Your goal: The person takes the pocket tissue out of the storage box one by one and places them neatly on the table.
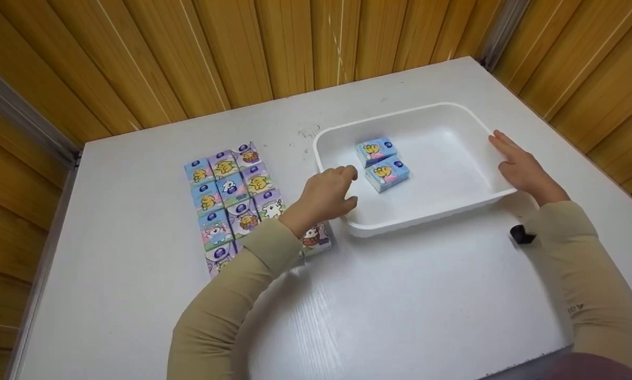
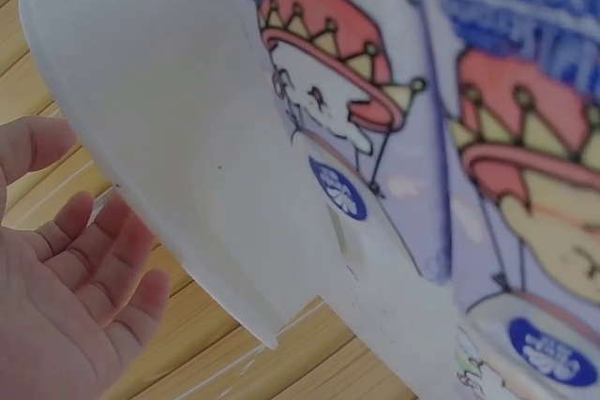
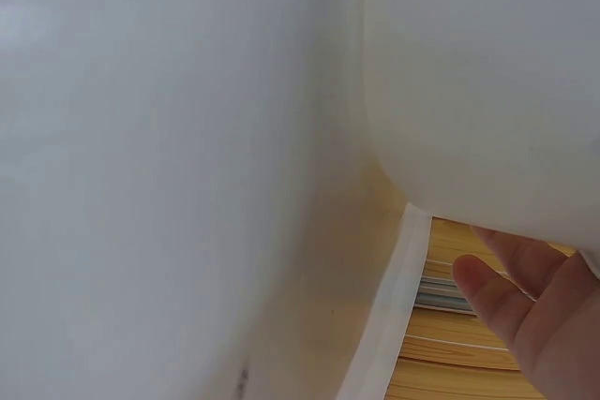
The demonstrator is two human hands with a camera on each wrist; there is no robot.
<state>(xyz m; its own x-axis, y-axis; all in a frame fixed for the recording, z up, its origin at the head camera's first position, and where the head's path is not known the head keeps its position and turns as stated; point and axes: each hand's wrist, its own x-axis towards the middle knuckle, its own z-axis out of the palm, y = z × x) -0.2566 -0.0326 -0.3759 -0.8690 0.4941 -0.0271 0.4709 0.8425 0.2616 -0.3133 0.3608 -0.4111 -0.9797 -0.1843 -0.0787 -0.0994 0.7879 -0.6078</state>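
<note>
A white plastic tray (image 1: 426, 216) lies on the table, with two small blue tissue packs (image 1: 387, 173) inside near its left end. My left hand (image 1: 326, 192) is over the tray's left rim, its fingers loosely bent and nothing between them; the left wrist view shows this hand (image 2: 84, 269) beside the tray wall (image 2: 187, 138). At the opposite end, my right hand (image 1: 524, 166) rests against the right rim with its fingers fairly straight. In the right wrist view the right hand (image 3: 539, 311) appears beside the tray's edge, partly hidden by it.
Left of the tray, several tissue packs (image 1: 231, 184) with cartoon prints lie in tight rows, partly covered by my left forearm. A small black object (image 1: 521, 235) is by my right wrist. Wood-patterned walls (image 1: 294, 47) border the white table (image 1: 125, 221).
</note>
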